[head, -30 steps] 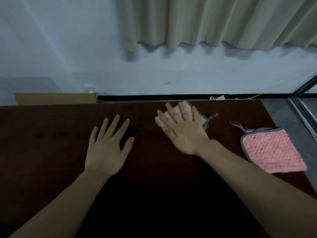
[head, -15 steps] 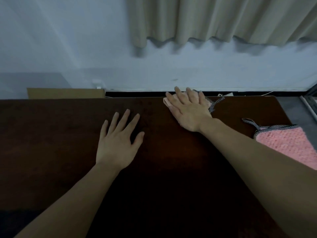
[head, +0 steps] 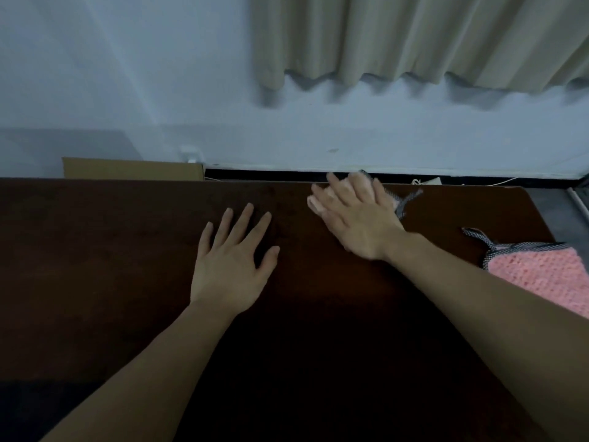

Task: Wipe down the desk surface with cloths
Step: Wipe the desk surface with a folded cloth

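Since half a second ago the right hand [head: 360, 218] has slid a little toward the person and leftward along the far edge of the desk [head: 127, 282], carrying its cloth [head: 403, 202] with it, and it is now blurred by motion; the left hand [head: 231, 263] has stayed put. From the head camera, the right hand lies flat with straight fingers pressing down on the cloth, which is almost wholly hidden beneath the palm, only a grey-trimmed corner and loop poking out on the right. It seems pink like the other one, though the blur makes that hard to confirm. The left hand rests palm-down on the bare dark wood, fingers spread and relaxed, holding nothing. A second cloth [head: 541, 275], pink with grey edging, lies at the desk's right side, partly behind the right forearm. Beyond the desk stand a pale wall [head: 127, 74], a curtain [head: 414, 36] and a cardboard box [head: 134, 169].
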Tool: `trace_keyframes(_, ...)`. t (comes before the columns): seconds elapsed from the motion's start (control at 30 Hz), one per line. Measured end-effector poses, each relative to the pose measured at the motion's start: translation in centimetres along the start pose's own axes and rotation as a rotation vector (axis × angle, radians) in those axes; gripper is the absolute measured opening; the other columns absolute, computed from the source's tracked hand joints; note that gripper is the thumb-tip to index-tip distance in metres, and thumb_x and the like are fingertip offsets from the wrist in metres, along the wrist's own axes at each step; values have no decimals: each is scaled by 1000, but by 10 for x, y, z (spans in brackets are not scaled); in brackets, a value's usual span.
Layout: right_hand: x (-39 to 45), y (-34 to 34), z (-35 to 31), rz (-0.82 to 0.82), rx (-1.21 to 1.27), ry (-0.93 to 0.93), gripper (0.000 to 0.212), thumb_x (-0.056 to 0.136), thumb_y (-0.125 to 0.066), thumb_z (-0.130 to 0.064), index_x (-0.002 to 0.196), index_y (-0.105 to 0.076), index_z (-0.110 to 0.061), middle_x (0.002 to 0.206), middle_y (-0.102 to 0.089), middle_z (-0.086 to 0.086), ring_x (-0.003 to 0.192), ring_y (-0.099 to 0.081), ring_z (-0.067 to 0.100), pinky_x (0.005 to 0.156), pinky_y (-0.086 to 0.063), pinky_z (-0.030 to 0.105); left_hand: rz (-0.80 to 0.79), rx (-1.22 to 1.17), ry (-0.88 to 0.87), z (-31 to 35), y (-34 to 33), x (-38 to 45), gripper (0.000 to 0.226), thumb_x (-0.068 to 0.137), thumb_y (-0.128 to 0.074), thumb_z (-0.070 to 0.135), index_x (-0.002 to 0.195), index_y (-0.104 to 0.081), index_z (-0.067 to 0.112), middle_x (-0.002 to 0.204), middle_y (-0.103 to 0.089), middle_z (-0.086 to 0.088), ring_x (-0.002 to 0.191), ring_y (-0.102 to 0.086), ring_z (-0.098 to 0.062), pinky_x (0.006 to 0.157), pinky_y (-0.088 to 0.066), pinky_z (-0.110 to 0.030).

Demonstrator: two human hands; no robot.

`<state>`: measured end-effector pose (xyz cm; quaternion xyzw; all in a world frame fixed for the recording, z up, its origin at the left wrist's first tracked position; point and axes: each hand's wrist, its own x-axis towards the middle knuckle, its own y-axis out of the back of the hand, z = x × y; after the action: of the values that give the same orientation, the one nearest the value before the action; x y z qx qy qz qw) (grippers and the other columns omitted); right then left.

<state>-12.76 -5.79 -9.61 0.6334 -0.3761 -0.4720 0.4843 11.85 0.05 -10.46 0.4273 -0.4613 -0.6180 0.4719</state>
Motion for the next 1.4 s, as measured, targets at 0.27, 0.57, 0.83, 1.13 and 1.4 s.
trace_keyframes(0.27, -39, -12, -47, -37, -42, 97, 61, 90, 24, -60, 150, 29, -47, 165, 30, -8, 150, 31, 29, 119, 20, 57, -2, -122, -5, -7, 4, 0, 67, 97, -17, 65, 159, -10, 43, 168, 4, 14, 155, 9, -12, 126, 6, -40)
trace_keyframes(0.57, -14, -4, -40, -27, -32, 132, 57, 95, 12, -61, 151, 22, -54, 164, 28, -13, 152, 29, 23, 120, 20, 53, 18, -65, 52, -65, 22, -14, 80, 86, -4, 71, 160, -14, 41, 168, -1, 14, 155, 7, -13, 125, 7, -43)
trace_keyframes(0.83, 24, -1, -76, -52, -27, 26, 59, 100, 8, -54, 157, 16, -45, 168, 23, -6, 154, 22, 32, 120, 14, 60, 12, -39, 81, -73, 14, -18, 74, 91, -4, 69, 160, -10, 43, 168, 4, 15, 155, 11, -13, 125, 9, -42)
trace_keyframes(1.13, -14, -6, -77, -57, -68, 227, 54, 93, 17, -63, 146, 26, -56, 162, 30, -15, 151, 30, 20, 119, 23, 50, -11, -12, 89, -71, 17, -17, 63, 99, -12, 63, 159, -2, 44, 168, 10, 14, 154, 15, -14, 125, 10, -42)
trace_keyframes(1.4, 60, 7, -92, -36, -3, 48, 55, 105, -3, -54, 158, 13, -46, 168, 21, -9, 154, 21, 25, 122, 13, 56, 7, 0, 82, -72, 15, -16, 65, 99, -14, 62, 160, -4, 43, 169, 7, 13, 155, 13, -15, 126, 7, -45)
